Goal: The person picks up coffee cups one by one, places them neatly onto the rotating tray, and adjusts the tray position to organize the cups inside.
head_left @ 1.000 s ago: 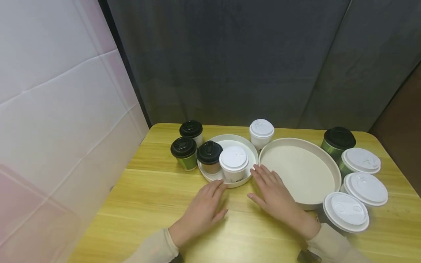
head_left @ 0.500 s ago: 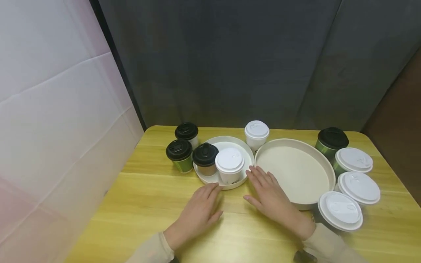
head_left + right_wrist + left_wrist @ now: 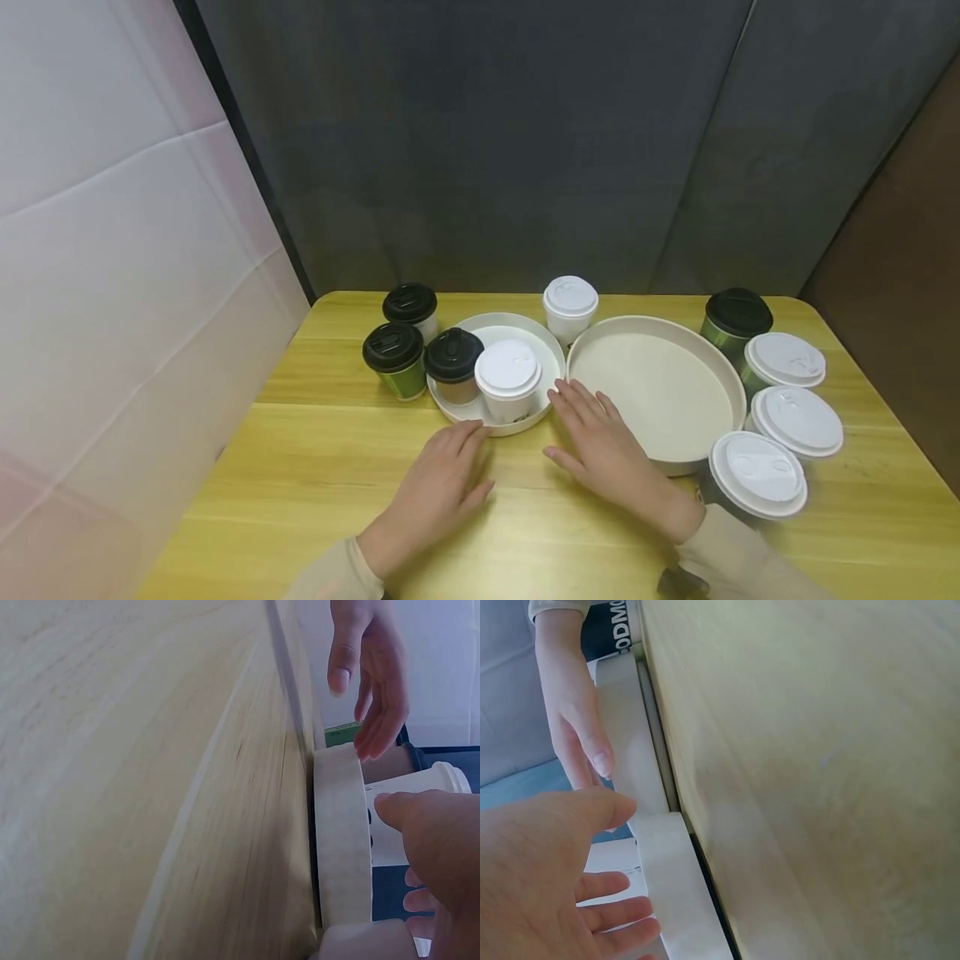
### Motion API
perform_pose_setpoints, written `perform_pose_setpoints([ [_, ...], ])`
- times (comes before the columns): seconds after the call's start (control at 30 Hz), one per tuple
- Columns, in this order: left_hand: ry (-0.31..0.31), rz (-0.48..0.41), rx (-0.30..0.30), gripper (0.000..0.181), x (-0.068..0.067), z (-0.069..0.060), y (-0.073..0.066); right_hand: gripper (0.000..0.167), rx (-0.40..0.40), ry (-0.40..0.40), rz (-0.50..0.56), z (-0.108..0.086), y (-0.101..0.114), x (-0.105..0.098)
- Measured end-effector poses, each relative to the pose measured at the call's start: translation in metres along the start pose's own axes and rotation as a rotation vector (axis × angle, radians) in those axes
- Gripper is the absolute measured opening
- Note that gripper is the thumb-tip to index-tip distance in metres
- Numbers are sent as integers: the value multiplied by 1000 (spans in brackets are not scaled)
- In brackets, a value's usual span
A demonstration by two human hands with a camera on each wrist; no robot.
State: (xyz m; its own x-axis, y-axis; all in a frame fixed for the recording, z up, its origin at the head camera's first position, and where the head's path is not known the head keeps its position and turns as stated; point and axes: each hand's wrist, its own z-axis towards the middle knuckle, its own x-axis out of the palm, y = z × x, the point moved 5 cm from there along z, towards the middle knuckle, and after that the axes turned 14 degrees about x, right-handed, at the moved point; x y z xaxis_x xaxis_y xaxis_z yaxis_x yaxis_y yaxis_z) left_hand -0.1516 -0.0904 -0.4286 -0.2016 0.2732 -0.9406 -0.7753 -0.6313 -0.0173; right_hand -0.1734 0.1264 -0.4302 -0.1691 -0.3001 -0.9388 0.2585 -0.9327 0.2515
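Note:
My left hand [image 3: 431,475] is at the front left rim of a small round white tray [image 3: 551,346], fingers extended. By the tray's front right rim is my right hand [image 3: 603,450], also with straight fingers, close to the larger cream round tray [image 3: 660,383]. Whether either hand touches a rim I cannot tell. On the small tray stand a brown paper cup with a black lid [image 3: 453,357] and a white paper cup with a white lid [image 3: 507,371]. In the left wrist view, the left thumb [image 3: 604,808] is spread from the fingers.
Left of the small tray stand a green black-lidded cup [image 3: 395,358] and a white black-lidded cup [image 3: 410,304]. A white cup [image 3: 570,308] stands behind, between the trays. Several lidded cups [image 3: 797,421] line the large tray's right side. A dark curtain [image 3: 465,150] hangs behind the table.
The whole head view has shifted, so table, trays and cups sit further left in the picture. Both hands keep their places beside the small tray.

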Motion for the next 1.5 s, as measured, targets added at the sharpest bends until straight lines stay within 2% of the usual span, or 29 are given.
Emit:
perform_pose_setpoints([
  [0.23, 21, -22, -28, 67, -1, -3, 4, 76, -15, -3, -4, 1, 3, 0],
  [0.63, -21, 2, -21, 66, -3, -4, 10, 78, -13, -10, -17, 1, 3, 1],
  [1.2, -11, -22, -27, 61, -6, -4, 14, 78, -14, -4, -24, 1, 2, 1],
  [1.5, 5, -26, -52, 61, -8, -6, 19, 76, -22, -16, -13, 2, 3, -1],
])
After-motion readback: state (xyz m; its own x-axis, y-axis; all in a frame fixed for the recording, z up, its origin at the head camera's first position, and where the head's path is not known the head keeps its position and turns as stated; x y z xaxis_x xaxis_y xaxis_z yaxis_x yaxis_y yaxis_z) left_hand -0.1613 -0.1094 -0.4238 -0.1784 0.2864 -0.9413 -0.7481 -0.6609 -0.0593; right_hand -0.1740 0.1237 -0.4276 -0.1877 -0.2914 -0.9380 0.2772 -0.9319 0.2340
